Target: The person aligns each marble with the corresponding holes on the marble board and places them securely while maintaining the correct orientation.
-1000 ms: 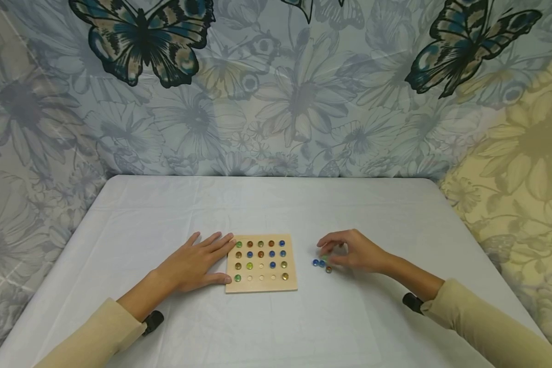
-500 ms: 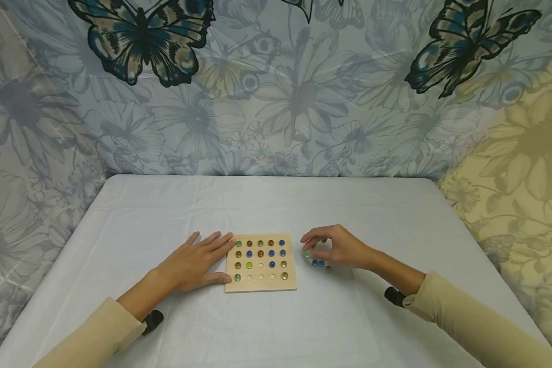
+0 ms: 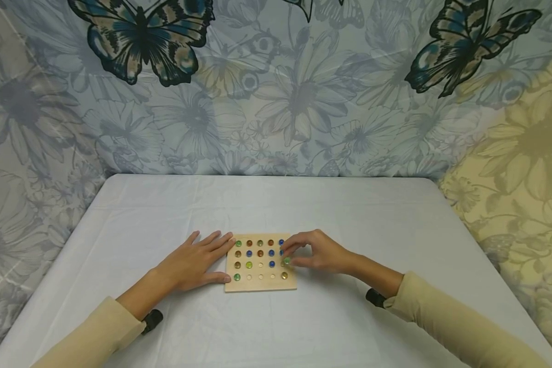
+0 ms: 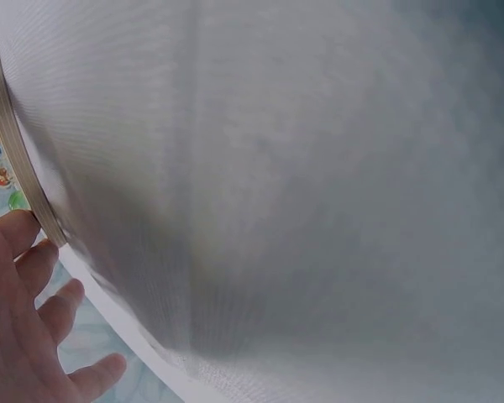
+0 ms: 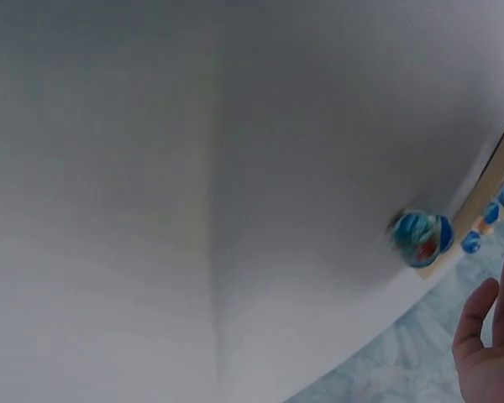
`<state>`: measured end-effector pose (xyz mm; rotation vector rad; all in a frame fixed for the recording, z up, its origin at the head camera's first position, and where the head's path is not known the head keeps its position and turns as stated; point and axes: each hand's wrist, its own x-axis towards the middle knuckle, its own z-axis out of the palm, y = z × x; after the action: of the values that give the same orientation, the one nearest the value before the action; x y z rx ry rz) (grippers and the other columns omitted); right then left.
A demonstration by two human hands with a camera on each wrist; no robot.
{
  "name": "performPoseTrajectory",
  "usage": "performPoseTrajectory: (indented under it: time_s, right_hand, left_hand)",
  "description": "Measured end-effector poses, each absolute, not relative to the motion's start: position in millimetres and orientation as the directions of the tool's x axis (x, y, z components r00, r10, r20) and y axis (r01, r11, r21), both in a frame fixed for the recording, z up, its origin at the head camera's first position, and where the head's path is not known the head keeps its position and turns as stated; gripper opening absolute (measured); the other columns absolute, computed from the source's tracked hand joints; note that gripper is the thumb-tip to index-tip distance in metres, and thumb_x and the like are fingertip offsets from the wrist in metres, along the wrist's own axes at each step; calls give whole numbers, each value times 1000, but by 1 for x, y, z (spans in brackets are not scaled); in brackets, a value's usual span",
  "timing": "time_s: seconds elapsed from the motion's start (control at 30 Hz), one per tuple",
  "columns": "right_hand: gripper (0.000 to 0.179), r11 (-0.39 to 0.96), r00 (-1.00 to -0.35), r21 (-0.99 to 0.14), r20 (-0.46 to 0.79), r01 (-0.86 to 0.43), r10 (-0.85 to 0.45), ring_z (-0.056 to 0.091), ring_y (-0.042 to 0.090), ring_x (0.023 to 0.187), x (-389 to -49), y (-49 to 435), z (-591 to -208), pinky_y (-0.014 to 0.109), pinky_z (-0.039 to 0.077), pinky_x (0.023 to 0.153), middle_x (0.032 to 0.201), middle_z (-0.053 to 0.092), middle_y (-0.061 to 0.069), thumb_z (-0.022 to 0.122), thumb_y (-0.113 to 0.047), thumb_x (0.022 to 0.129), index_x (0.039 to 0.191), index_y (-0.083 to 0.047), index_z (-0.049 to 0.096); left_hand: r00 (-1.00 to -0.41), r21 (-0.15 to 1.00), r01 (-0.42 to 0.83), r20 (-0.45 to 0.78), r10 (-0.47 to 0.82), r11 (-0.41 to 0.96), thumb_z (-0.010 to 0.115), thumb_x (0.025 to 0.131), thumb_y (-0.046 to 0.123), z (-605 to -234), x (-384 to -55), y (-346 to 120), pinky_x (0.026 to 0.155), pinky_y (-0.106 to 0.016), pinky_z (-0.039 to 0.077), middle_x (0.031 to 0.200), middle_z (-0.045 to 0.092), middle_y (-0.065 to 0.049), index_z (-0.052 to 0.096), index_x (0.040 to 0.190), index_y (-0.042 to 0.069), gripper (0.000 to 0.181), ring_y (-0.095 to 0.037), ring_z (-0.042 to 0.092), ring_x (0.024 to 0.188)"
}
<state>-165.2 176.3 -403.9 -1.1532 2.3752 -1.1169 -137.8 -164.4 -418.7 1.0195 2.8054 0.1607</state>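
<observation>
A square wooden board [image 3: 260, 285] lies on the white table, its round hollows mostly filled with glass marbles. Several hollows in the two nearest rows hold nothing. My left hand [image 3: 194, 261] rests beside the board's left side, fingers spread, with the index fingertip and thumb touching its edge. Over the board's right side, my right hand [image 3: 321, 251] pinches a green marble [image 3: 286, 260] between thumb and fingers, near the third row. Several loose marbles [image 5: 422, 238] show in the right wrist view next to the board; in the head view the right hand hides them.
A white cloth [image 3: 175, 327] covers the table. Behind it and at the sides hangs a printed fabric [image 3: 276, 112] with flowers and butterflies. Each wrist carries a small black camera [image 3: 153, 321].
My right hand has lifted a green marble from the loose group and carried it left to the board's right side. The left hand has stayed in place.
</observation>
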Motion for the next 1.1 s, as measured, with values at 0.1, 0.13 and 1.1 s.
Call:
performPoseTrajectory:
  time_s: [0.1,0.13,1.1]
  right_hand:
    - [32,358,-626,-745,102,-563,-773,69,8,99,-164,170,-405,40,53,92,103,76,-2,77,-2,86,117,-3,70]
    - [32,354,-622,-744,105,-567,-776,69,8,99,-163,168,-405,39,52,93,103,76,-2,77,-2,85,117,-3,70]
    - [29,430,-582,-619,55,-658,-812,59,2,97,-153,144,-409,31,46,90,103,73,-13,78,-8,86,114,-11,73]
  left_hand:
    - [-757,153,628,-106,644,763,48,93,69,-419,-138,-165,114,-65,20,163,27,-3,31,158,16,85,-30,26,149]
    - [-757,152,628,-106,645,763,48,93,69,-419,-138,-165,114,-65,20,163,27,-3,31,158,16,85,-30,26,149]
    - [-757,146,630,-107,645,763,47,93,69,-419,-139,-164,114,-65,20,163,27,-3,32,158,16,85,-30,26,148]
